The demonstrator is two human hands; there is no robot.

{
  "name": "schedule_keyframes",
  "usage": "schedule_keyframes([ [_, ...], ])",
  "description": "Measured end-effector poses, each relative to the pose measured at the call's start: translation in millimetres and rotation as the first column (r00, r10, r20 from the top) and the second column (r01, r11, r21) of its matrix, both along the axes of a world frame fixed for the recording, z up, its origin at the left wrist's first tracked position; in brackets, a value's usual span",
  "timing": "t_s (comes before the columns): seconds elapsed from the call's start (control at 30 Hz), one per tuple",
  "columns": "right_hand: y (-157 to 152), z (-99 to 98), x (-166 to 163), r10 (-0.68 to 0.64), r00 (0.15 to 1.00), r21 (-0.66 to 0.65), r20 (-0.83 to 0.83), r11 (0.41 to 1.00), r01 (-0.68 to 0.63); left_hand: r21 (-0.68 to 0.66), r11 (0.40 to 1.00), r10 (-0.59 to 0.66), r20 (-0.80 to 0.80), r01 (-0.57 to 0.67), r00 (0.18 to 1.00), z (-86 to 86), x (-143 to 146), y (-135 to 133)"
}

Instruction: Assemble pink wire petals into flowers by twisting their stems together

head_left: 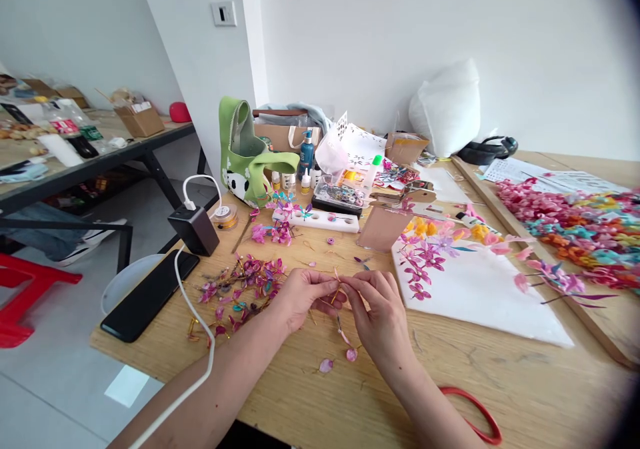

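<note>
Close together above the wooden table, both hands pinch at one spot. My left hand [309, 297] is closed, thumb and fingertips on a thin gold wire [337, 293]. From the other side my right hand [379, 308] is closed on the same wire with thumb and forefinger. A dark stem with a small pink bud [343, 335] hangs below the fingers; I cannot tell whether it joins the wire. Loose pink petals [327, 366] lie beneath. Left of my left hand is a heap of magenta wired flowers [255, 276].
A white foam board [465, 296] with flower sprigs lies to the right. A black phone [149, 296] and power bank [194, 228] sit left, a white cable [203, 322] crossing my left forearm. A red loop handle [475, 406] lies near my right forearm. Bottles and a green bag [240, 162] stand behind.
</note>
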State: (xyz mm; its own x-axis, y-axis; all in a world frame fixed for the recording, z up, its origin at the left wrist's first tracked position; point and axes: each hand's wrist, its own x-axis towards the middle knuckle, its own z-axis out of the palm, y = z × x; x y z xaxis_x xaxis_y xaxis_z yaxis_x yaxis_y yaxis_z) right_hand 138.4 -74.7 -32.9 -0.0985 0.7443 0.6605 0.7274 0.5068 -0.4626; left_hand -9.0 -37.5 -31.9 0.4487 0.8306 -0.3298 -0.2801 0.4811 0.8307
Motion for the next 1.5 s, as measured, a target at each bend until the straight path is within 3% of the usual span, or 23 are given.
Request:
schedule_keyframes([
  [0.57,-5,3.4,-2,-0.081,0.987,0.036,0.141,0.996,0.076,-0.033,0.998,-0.061,0.024,0.061,0.998,-4.1,0,1],
  [0.97,-8,7.4,-3,-0.098,0.976,0.019,0.194,0.995,0.096,0.050,0.996,-0.072,-0.036,0.074,0.997,-0.3,0,-1],
  [1.17,-10,6.6,-4,-0.089,0.972,0.017,0.216,0.996,0.087,0.104,0.994,-0.014,-0.077,0.022,0.997,-0.5,3,-2],
  [1.33,-11,7.4,-5,-0.045,0.994,0.054,0.101,0.998,0.040,0.183,0.983,0.012,-0.123,0.011,0.992,1.1,3,-2],
  [1.5,-12,9.6,-1,-0.126,0.971,-0.017,-0.203,0.992,0.126,0.318,0.948,0.041,-0.125,0.001,0.991,8.2,-2,-1],
])
